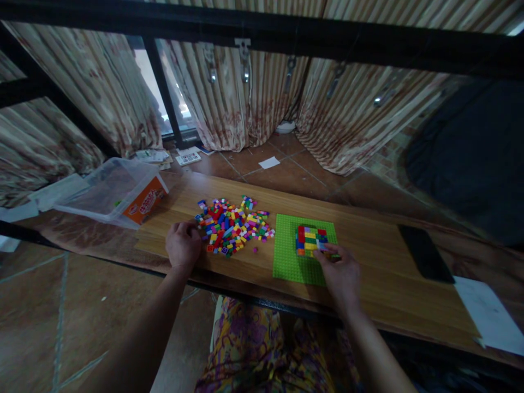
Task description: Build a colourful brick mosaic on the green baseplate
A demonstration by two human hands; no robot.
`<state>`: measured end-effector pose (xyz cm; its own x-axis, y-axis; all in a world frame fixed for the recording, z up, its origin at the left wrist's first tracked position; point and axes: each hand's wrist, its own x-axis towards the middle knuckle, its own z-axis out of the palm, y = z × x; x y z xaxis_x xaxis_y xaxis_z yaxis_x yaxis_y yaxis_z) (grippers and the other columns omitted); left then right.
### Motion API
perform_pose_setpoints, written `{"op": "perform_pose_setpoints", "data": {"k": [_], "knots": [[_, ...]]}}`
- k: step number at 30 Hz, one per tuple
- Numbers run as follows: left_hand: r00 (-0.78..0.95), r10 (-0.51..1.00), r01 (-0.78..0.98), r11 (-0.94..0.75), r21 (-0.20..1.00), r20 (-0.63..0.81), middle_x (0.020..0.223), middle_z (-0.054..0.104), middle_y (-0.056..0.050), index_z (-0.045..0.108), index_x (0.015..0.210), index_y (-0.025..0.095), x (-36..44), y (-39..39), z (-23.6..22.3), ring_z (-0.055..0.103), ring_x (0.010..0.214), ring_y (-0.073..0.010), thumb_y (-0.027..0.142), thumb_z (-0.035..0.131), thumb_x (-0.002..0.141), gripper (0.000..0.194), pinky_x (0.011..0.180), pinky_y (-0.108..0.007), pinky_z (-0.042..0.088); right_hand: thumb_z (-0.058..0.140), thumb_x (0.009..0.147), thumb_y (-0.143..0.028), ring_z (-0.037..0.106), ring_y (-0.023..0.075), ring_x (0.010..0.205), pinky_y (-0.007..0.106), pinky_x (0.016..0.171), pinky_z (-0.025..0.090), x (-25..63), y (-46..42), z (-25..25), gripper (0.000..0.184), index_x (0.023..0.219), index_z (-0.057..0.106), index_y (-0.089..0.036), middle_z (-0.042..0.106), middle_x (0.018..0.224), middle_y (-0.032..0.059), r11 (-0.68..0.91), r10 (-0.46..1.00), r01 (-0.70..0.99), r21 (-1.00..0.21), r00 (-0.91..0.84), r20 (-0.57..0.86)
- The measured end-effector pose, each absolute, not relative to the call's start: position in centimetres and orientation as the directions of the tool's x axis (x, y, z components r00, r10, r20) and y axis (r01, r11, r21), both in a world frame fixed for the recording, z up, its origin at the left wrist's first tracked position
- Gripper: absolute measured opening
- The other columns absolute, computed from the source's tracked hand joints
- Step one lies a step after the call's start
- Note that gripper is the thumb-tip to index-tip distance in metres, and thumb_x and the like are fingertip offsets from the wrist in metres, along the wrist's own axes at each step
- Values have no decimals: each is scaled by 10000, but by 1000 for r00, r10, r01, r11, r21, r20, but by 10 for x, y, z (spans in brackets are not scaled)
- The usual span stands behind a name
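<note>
A green baseplate [286, 265] lies on the wooden board, with a block of multicoloured toy bricks [310, 239] built up on it. My right hand [339, 273] reaches over the plate's right side, fingers bent and pinched together at the right edge of the built bricks. Whether a brick is between those fingertips is hidden. To the left of the plate spreads a loose pile of small coloured bricks [233, 224]. My left hand [183, 245] rests at the pile's left edge with its fingers curled in; what they hold, if anything, cannot be seen.
A clear plastic box [110, 191] with an orange label stands at the left end. On the right lie a black phone-like slab [426, 252] and a white paper sheet [489, 314]. Striped curtains [254, 98] hang behind, under a dark metal bar [262, 24].
</note>
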<state>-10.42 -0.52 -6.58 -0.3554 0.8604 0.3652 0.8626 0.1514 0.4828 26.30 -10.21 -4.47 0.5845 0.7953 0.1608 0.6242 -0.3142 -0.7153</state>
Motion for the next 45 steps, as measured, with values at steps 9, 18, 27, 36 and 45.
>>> {"op": "perform_pose_setpoints", "data": {"k": [9, 18, 27, 36, 45], "knots": [[-361, 863, 861, 162, 482, 354, 926, 649, -94, 689, 846, 180, -102, -7, -62, 593, 870, -234, 240, 488, 798, 214, 774, -330, 457, 720, 643, -511, 623, 225, 764, 365, 724, 468, 264, -96, -58, 489, 965, 701, -144, 706, 927, 118, -296, 758, 454, -841, 647, 82], [-351, 861, 857, 138, 496, 367, 925, 662, -90, 697, 835, 183, -103, -6, -63, 602, 884, -235, 243, 489, 811, 218, 795, -334, 462, 704, 670, -529, 584, 174, 656, 313, 631, 444, 266, -108, -45, 462, 912, 692, -136, 689, 797, 71, -206, 637, 157, -966, 771, -10], [-356, 860, 862, 150, 485, 366, 897, 648, -84, 692, 821, 187, -102, -6, -63, 600, 864, -228, 213, 491, 790, 205, 779, -325, 457, 620, 831, -436, 641, 200, 835, 340, 765, 484, 225, -127, -37, 259, 870, 698, -192, 703, 898, 66, -3, 817, 389, -921, 533, 222], [-353, 862, 857, 142, 495, 363, 900, 653, -82, 681, 802, 193, -102, -7, -63, 603, 888, -231, 201, 483, 792, 199, 801, -328, 462, 476, 897, -185, 623, 199, 908, 339, 837, 496, 171, -80, -37, 268, 1030, 706, -226, 654, 973, 63, 213, 933, 690, -692, 67, 354], [-364, 867, 847, 157, 508, 340, 919, 658, -87, 683, 811, 189, -100, -8, -61, 601, 895, -232, 213, 483, 806, 201, 808, -333, 455, 479, 820, -69, 553, 231, 970, 331, 841, 469, 168, -18, -41, 428, 1076, 729, -303, 611, 1006, 65, 350, 927, 855, -382, -258, 272]]}}
